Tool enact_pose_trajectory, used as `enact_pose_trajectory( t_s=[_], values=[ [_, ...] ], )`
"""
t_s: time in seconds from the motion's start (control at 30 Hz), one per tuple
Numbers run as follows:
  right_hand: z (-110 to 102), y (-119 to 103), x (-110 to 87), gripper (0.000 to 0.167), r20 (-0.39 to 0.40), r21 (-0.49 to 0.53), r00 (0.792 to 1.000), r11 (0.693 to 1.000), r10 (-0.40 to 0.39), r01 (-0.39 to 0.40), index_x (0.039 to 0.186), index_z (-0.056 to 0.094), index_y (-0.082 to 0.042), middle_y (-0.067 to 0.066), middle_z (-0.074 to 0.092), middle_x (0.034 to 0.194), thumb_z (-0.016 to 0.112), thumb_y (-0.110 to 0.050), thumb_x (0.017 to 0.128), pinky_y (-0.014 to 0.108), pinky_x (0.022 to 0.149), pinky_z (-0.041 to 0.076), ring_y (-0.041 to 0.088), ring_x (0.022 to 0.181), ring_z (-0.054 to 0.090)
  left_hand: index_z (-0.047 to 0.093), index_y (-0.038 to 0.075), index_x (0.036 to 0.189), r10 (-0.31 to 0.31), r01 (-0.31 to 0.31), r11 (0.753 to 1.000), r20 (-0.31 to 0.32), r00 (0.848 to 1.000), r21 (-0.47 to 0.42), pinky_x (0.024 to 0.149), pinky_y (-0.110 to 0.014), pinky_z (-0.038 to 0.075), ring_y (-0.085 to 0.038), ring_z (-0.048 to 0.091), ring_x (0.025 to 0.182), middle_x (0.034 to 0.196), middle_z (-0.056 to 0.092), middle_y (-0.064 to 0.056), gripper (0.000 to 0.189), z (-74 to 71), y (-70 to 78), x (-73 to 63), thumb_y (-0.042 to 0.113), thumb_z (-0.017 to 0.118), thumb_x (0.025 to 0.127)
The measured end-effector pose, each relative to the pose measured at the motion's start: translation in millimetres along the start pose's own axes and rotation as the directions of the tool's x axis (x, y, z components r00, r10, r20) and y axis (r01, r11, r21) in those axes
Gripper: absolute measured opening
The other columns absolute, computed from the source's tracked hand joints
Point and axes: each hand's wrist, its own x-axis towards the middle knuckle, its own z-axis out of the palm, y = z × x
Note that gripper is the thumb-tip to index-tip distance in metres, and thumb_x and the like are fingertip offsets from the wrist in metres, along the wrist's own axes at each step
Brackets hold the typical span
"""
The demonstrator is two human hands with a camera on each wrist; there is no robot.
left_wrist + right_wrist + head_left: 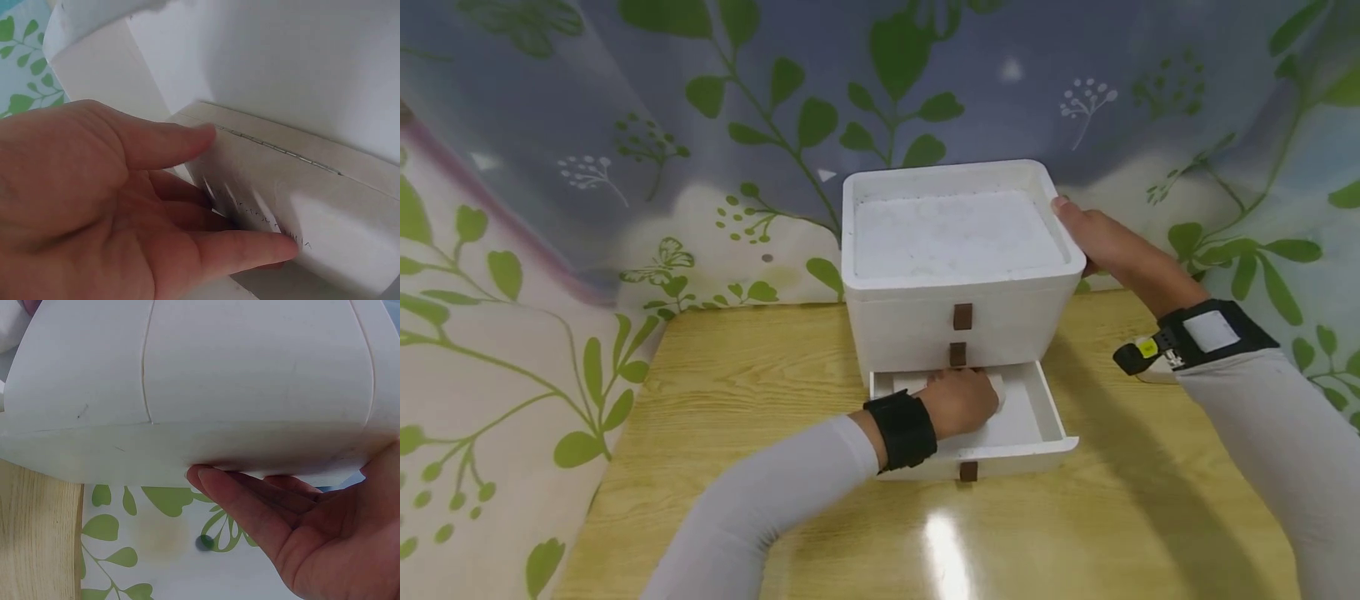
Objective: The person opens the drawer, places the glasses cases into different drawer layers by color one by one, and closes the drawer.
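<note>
A white drawer unit (955, 333) stands on the table with its bottom drawer (1037, 450) pulled out. My left hand (961, 402) is inside that drawer, gripping a white box (325, 200) with a thin metal hinge line and small dark marks along one side. In the left wrist view the thumb lies near the hinge and the fingers along the marked side; head-on, the hand covers most of this box. At the unit's right rear, my right hand (1093, 236) holds the body, thumb at the top rim and fingers (244, 503) against the back.
Brown tabs (962, 317) mark the drawer fronts, and the unit's top is a shallow rimmed tray (955, 237). Leaf-patterned cloth (760, 167) hangs behind and to the sides of the wooden table (760, 358). A small white object (1157, 371) lies partly behind the right wrist strap.
</note>
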Motion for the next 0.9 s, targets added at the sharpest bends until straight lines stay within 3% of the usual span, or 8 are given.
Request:
enact_pose_trajectory(
  t_s=[0.13, 0.27, 0.37, 0.47, 0.6, 0.7, 0.77, 0.9],
  values=[
    [1, 4, -1.1, 0.09, 0.002, 0.013, 1.0, 1.0, -0.006, 0.006, 0.146, 0.047, 0.003, 0.017, 0.065, 0.117, 0.009, -0.068, 0.105, 0.032, 0.072, 0.059, 0.012, 0.086, 0.068, 0.059, 0.005, 0.144, 0.07, -0.07, 0.997, -0.001, 0.998, 0.014, 0.082, -0.034, 0.06, -0.02, 0.07, 0.107, 0.142, 0.063, -0.01, 0.04, 2.4, 0.4, 2.4, 0.016, 0.039, 0.111],
    [2, 6, -0.9, 0.09, 0.006, 0.023, 1.0, 0.999, -0.023, 0.023, 0.145, 0.047, 0.004, 0.015, 0.067, 0.113, 0.009, -0.067, 0.105, 0.032, 0.071, 0.059, 0.01, 0.084, 0.068, 0.04, 0.003, 0.158, 0.15, -0.15, 0.989, -0.021, 0.988, 0.02, 0.101, -0.028, 0.053, -0.02, 0.057, 0.135, 0.161, 0.045, -0.01, 0.051, -1.6, 1.2, 1.1, 0.024, 0.039, 0.111],
    [2, 6, -1.1, 0.089, 0.001, 0.021, 1.0, 1.0, -0.02, 0.02, 0.141, 0.05, 0.004, 0.01, 0.067, 0.106, 0.01, -0.066, 0.105, 0.032, 0.07, 0.059, 0.01, 0.081, 0.068, 0.039, 0.004, 0.159, 0.193, -0.194, 0.976, -0.019, 0.981, -0.099, 0.107, -0.025, 0.047, -0.016, 0.053, 0.139, 0.158, 0.05, -0.007, 0.054, -14.1, -0.9, -9.0, 0.031, 0.041, 0.112],
    [2, 4, -1.4, 0.088, -0.003, 0.014, 1.0, 1.0, -0.013, 0.013, 0.139, 0.051, 0.004, 0.005, 0.067, 0.101, 0.01, -0.066, 0.105, 0.033, 0.068, 0.059, 0.01, 0.079, 0.068, 0.05, 0.008, 0.149, 0.242, -0.246, 0.929, -0.048, 0.969, -0.278, 0.092, -0.023, 0.05, -0.01, 0.063, 0.114, 0.132, 0.066, -0.001, 0.047, -32.0, -11.4, -27.3, 0.035, 0.046, 0.111],
    [1, 2, -1.5, 0.087, -0.006, 0.023, 1.0, 1.0, -0.011, 0.011, 0.136, 0.052, 0.004, 0.003, 0.065, 0.097, 0.011, -0.067, 0.105, 0.032, 0.067, 0.059, 0.01, 0.077, 0.067, 0.051, 0.012, 0.152, 0.265, -0.309, 0.842, -0.16, 0.951, -0.441, 0.101, -0.025, 0.051, -0.01, 0.065, 0.122, 0.14, 0.066, -0.002, 0.049, -55.9, -36.6, -56.4, 0.038, 0.049, 0.11],
    [0, 2, -1.3, 0.086, -0.011, 0.03, 1.0, 0.999, -0.02, 0.021, 0.134, 0.052, 0.005, 0.002, 0.065, 0.096, 0.012, -0.066, 0.106, 0.032, 0.067, 0.059, 0.009, 0.077, 0.067, 0.048, 0.012, 0.156, 0.227, -0.347, 0.818, -0.297, 0.928, -0.459, 0.115, -0.028, 0.046, -0.014, 0.056, 0.14, 0.156, 0.055, -0.002, 0.053, -68.5, -57.4, -74.6, 0.037, 0.05, 0.11],
    [0, 2, -1.1, 0.086, -0.01, 0.027, 0.999, 0.999, -0.032, 0.032, 0.136, 0.052, 0.005, 0.005, 0.066, 0.099, 0.012, -0.065, 0.106, 0.032, 0.067, 0.06, 0.009, 0.078, 0.068, 0.055, 0.011, 0.151, 0.179, -0.368, 0.798, -0.396, 0.901, -0.477, 0.113, -0.029, 0.048, -0.013, 0.061, 0.135, 0.15, 0.061, -0.002, 0.048, -72.8, -70.9, -84.7, 0.035, 0.052, 0.109],
    [1, 4, -0.3, 0.086, -0.008, 0.015, 0.999, 0.999, -0.038, 0.038, 0.14, 0.05, 0.004, 0.009, 0.067, 0.106, 0.011, -0.065, 0.106, 0.032, 0.069, 0.06, 0.009, 0.08, 0.068, 0.063, 0.012, 0.143, 0.046, -0.395, 0.775, -0.579, 0.814, -0.493, 0.109, -0.032, 0.05, -0.014, 0.065, 0.127, 0.138, 0.07, -0.001, 0.041, -73.6, -95.4, -100.3, 0.03, 0.06, 0.106]
  ],
)
